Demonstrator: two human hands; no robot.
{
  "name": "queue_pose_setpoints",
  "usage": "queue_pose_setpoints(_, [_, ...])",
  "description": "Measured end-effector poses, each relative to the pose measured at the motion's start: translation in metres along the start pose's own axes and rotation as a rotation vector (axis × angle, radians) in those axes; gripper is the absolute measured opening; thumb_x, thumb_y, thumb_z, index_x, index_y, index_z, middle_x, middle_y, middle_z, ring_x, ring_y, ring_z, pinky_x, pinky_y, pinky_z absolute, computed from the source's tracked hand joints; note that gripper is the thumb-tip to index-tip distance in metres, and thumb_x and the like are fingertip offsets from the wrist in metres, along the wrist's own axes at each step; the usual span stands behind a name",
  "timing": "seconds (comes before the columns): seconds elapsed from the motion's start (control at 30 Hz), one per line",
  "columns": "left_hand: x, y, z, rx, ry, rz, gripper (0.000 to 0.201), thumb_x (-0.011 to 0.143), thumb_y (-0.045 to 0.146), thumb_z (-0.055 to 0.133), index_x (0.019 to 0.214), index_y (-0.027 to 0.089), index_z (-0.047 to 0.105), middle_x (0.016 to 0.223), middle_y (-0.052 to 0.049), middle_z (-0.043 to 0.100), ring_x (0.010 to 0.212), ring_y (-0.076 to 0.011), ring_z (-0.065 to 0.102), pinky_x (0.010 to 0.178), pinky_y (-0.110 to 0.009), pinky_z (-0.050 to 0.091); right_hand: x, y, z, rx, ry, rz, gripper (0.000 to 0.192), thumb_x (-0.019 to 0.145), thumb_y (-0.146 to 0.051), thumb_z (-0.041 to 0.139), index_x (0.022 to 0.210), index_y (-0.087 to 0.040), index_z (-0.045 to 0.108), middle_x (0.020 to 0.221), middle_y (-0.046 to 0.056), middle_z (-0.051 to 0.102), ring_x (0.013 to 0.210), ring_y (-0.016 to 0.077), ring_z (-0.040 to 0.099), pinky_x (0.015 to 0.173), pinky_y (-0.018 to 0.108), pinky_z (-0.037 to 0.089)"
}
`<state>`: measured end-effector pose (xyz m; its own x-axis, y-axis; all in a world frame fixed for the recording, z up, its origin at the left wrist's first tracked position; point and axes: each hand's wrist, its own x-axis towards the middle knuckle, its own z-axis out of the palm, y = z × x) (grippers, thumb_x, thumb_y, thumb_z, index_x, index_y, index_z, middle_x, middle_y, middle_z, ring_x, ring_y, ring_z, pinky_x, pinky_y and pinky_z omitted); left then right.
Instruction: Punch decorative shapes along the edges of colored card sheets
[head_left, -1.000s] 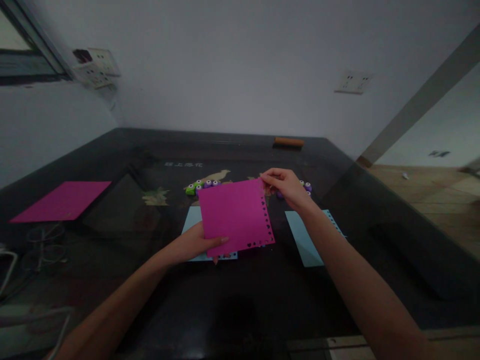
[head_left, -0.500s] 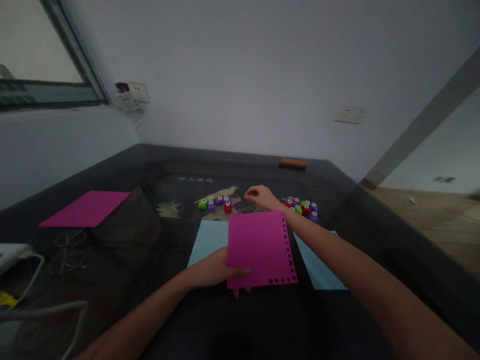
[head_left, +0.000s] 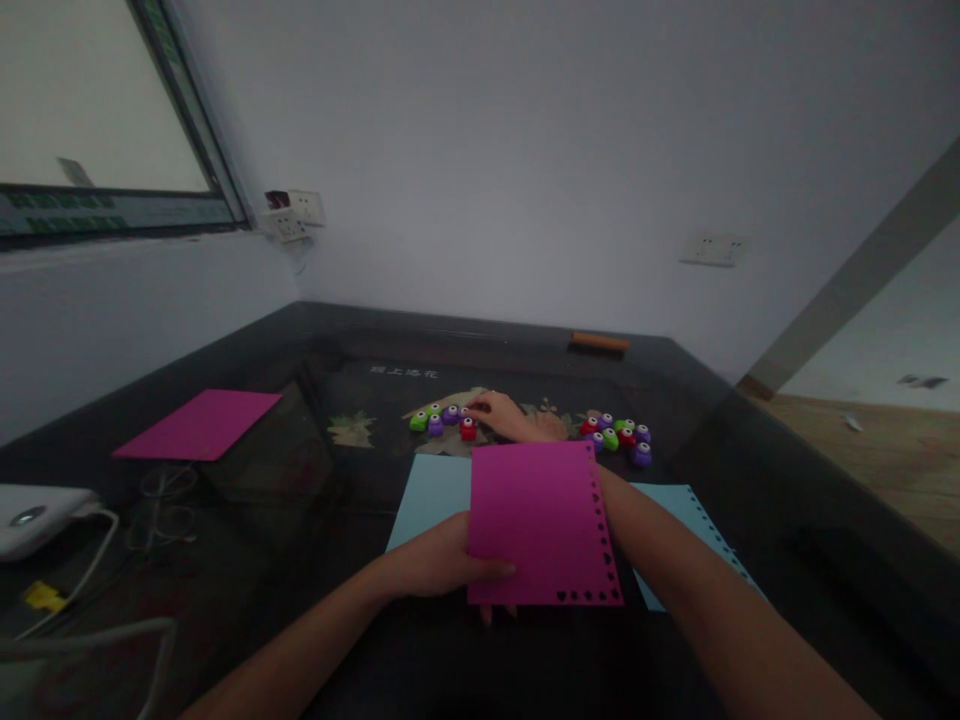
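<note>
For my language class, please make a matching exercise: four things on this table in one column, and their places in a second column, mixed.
Things:
1. punched magenta sheet
2. plain magenta sheet
3. red punch
4. orange bar

Places:
A. at the table's far edge
B. at the right hand's fingertips
C. held by the left hand
D. flat at far left

Pairs: 1-C, 2-D, 3-B, 4-A

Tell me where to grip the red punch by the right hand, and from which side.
Pinch the red punch across its two flanks, coming from above. It stands apart at the near edge of the left cluster, with purple punches just behind and the right hand beside it, so the top looks the freest approach. Its shape is too small to judge more closely.
</note>
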<state>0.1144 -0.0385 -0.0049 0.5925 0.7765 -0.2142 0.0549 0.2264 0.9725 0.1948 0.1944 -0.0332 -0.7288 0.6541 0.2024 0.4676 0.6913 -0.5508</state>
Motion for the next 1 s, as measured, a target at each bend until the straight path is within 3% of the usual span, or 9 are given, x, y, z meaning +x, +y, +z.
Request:
queue_pose_setpoints(0.27, [-0.001, 0.003, 0.001, 0.061, 0.016, 0.001, 0.035, 0.076, 0.039, 0.066, 0.103, 0.016, 0.061, 0.086, -0.007, 0.07, 0.079, -0.0205, 0.064, 0.071, -0.034, 0.051, 0.007, -0.001, -0.003, -0.078, -0.025, -0.037, 0.017, 0.084, -0.023, 0.059, 0.092, -0.018, 0.073, 0.089, 0.009, 0.068, 0.082, 0.0184, 0.058, 0.072, 0.028, 0.039])
queue_pose_setpoints(0.43, [0.0, 0.002, 0.002, 0.019, 0.002, -0.038, 0.036, 0.077, 0.041, 0.065, 0.101, 0.016, 0.061, 0.086, -0.007, 0.069, 0.072, -0.0194, 0.065, 0.065, -0.033, 0.051, 0.008, -0.003, -0.001, -0.07, -0.017, -0.028, 0.019, 0.08, -0.019, 0.063, 0.096, -0.017, 0.072, 0.09, 0.008, 0.067, 0.081, 0.0175, 0.058, 0.073, 0.027, 0.04])
queue_pose_setpoints(0.63, [-0.001, 0.003, 0.003, -0.001, -0.013, -0.059, 0.04, 0.075, 0.042, 0.066, 0.105, 0.016, 0.06, 0.086, -0.009, 0.07, 0.065, -0.0194, 0.065, 0.063, -0.034, 0.051, 0.006, 0.0, 0.001, -0.007, 0.047, 0.023, 0.01, 0.078, -0.021, 0.066, 0.084, -0.015, 0.071, 0.091, 0.009, 0.065, 0.085, 0.0188, 0.057, 0.077, 0.029, 0.04])
queue_pose_setpoints(0.87, [-0.003, 0.008, 0.004, 0.036, 0.046, -0.054, 0.046, 0.073, 0.038, 0.069, 0.111, 0.017, 0.058, 0.094, -0.008, 0.068, 0.069, -0.0184, 0.064, 0.065, -0.031, 0.049, -0.018, 0.003, -0.011, 0.194, 0.18, 0.125, 0.016, 0.083, -0.02, 0.058, 0.097, -0.013, 0.063, 0.097, 0.011, 0.066, 0.088, 0.0184, 0.059, 0.08, 0.031, 0.043])
queue_pose_setpoints(1.0, [-0.003, 0.01, 0.005, 0.053, 0.058, -0.061, 0.04, 0.075, 0.039, 0.067, 0.108, 0.017, 0.058, 0.085, -0.006, 0.069, 0.064, -0.0175, 0.062, 0.062, -0.03, 0.048, -0.04, 0.002, -0.02, 0.353, 0.21, 0.192, 0.023, 0.08, -0.021, 0.062, 0.102, -0.013, 0.061, 0.1, 0.011, 0.067, 0.087, 0.017, 0.063, 0.078, 0.03, 0.047])
